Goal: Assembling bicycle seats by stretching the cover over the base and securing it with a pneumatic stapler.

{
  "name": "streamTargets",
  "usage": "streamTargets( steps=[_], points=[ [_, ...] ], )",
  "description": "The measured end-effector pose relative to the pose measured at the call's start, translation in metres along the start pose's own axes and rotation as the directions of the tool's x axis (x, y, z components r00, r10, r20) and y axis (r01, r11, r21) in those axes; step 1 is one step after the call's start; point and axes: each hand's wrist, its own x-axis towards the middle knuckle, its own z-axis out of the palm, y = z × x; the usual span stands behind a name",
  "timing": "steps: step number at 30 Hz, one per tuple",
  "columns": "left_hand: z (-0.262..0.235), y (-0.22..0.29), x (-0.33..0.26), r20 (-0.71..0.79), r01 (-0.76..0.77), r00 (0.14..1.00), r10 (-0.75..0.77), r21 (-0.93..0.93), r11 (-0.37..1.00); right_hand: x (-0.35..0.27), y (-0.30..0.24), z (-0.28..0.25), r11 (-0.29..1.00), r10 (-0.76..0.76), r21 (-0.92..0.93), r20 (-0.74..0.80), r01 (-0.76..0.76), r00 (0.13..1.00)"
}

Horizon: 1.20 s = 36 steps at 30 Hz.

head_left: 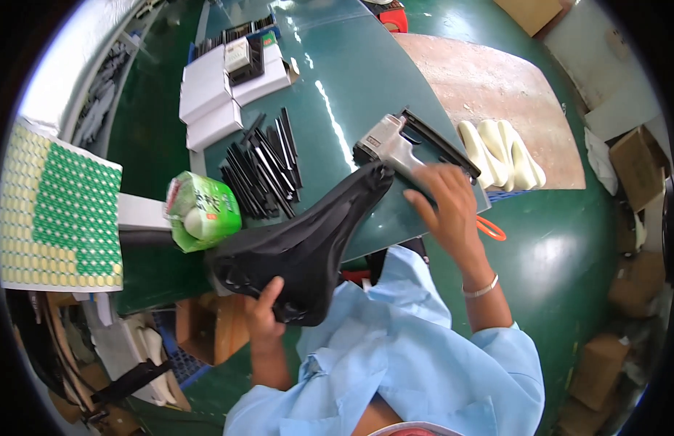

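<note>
A black bicycle saddle [293,251] lies tilted across the near edge of the green table, its narrow nose pointing away to the right. My left hand [266,309] grips its wide rear end, thumb on top and the other fingers hidden beneath. Beyond the nose lies a grey and black staple gun [388,142] on its side. My right hand [449,211] is over the end of the gun's handle, fingers stretched and thumb apart, not wrapped round it. Whether the fingertips touch the handle I cannot tell.
Loose black strips [261,171] lie left of the gun, behind a green plastic packet [204,211]. White boxes [206,91] stand farther back. Several cream saddle-shaped pieces [500,156] rest by a brown board [482,73]. A sheet of stickers [61,211] is at left; an orange hose [491,229] hangs at right.
</note>
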Motion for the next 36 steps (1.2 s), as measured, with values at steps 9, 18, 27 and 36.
streamTargets(
  steps=[9,18,27,36],
  points=[
    [-0.036,-0.024,-0.008,0.01,0.278,0.961,-0.278,-0.07,0.958,0.017,0.022,0.01,0.952,0.306,-0.149,0.415,-0.267,0.857],
    [-0.025,-0.009,-0.004,0.041,0.245,0.969,-0.245,0.009,0.969,-0.046,-0.033,-0.081,0.174,0.534,0.442,0.708,-0.88,0.462],
    [-0.017,0.012,-0.003,0.069,0.145,0.984,-0.167,0.248,0.958,-0.039,-0.042,-0.061,0.122,0.499,0.268,0.816,-0.956,0.293],
    [-0.02,0.039,0.018,0.18,-0.014,0.975,-0.126,0.621,0.783,-0.037,-0.023,-0.049,0.205,0.467,0.224,0.833,-0.953,0.297]
  ],
)
